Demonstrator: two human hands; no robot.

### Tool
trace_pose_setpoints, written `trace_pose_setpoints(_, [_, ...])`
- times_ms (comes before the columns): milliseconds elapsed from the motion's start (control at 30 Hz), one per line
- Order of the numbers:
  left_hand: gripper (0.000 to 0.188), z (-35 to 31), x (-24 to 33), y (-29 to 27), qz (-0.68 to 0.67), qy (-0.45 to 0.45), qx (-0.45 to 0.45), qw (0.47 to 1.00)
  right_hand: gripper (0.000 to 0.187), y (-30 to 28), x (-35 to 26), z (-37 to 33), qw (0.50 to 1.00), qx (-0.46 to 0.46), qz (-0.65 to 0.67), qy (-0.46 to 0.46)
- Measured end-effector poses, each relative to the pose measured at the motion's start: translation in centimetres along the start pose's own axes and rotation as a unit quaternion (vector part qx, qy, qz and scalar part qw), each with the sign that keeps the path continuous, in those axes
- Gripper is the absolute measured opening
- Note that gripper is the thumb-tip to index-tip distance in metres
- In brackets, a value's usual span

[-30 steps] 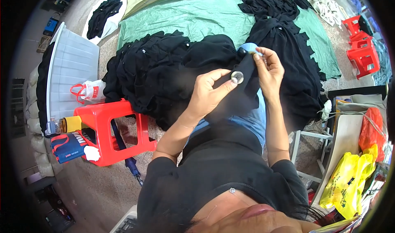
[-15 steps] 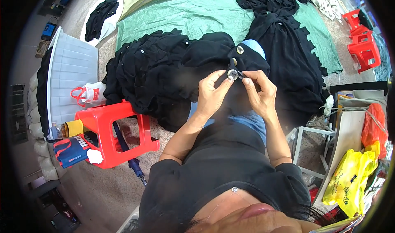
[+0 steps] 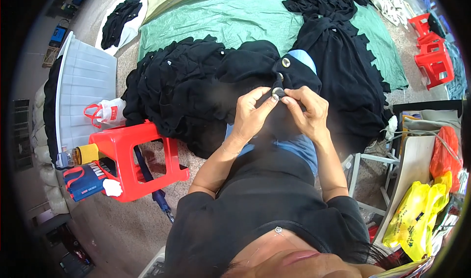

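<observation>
Across my lap lies a black garment [image 3: 299,74] with large round, shiny buttons along its edge. My left hand [image 3: 252,112] pinches one button [image 3: 278,92] between thumb and forefinger. At the other side of that button, my right hand [image 3: 310,110] grips the garment's edge with thumb and forefinger. A second button [image 3: 286,62] shows farther up the cloth, and a third, seen partly edge-on, sits between the two. My fingertips hide the buttonhole area. A big heap of black garments [image 3: 179,81] adjoins my left arm.
A red stool [image 3: 117,135] stands at my left, with a jar and a blue bag beside it. Behind it is a grey plastic bin [image 3: 88,86]. Green sheeting [image 3: 221,20] covers the floor ahead. At right, a yellow plastic bag [image 3: 417,216] lies by a board and a metal frame.
The held button has tipped from facing up to more edge-on and moved slightly nearer to me. My right hand's fingers have closed in toward it.
</observation>
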State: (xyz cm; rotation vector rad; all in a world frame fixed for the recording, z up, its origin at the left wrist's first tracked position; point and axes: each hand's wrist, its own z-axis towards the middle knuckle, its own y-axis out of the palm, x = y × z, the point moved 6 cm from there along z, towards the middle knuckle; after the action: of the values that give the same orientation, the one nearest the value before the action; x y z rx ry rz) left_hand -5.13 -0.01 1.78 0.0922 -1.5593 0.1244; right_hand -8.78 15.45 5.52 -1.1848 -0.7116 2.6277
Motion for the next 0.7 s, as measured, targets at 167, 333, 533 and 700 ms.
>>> trace_pose_setpoints(167, [0.018,0.2,-0.8,-0.1,-0.055,-0.014,0.018,0.998,0.009,0.5,2.6,-1.4,0.970,0.080,0.145,0.181])
trace_pose_setpoints(333, [0.017,0.3,-0.5,-0.3,-0.042,-0.025,0.023,0.999,0.019,1.5,4.1,-1.5,0.934,0.078,0.262,0.230])
trace_pose_setpoints(533, [0.017,0.6,-0.2,-0.3,-0.041,-0.014,-0.007,0.999,0.029,1.8,3.1,1.5,0.930,-0.096,0.275,0.226])
trace_pose_setpoints(700, [0.014,0.8,0.7,-0.2,-0.142,-0.056,-0.065,0.986,0.004,3.4,5.9,3.5,0.908,-0.107,0.346,0.209])
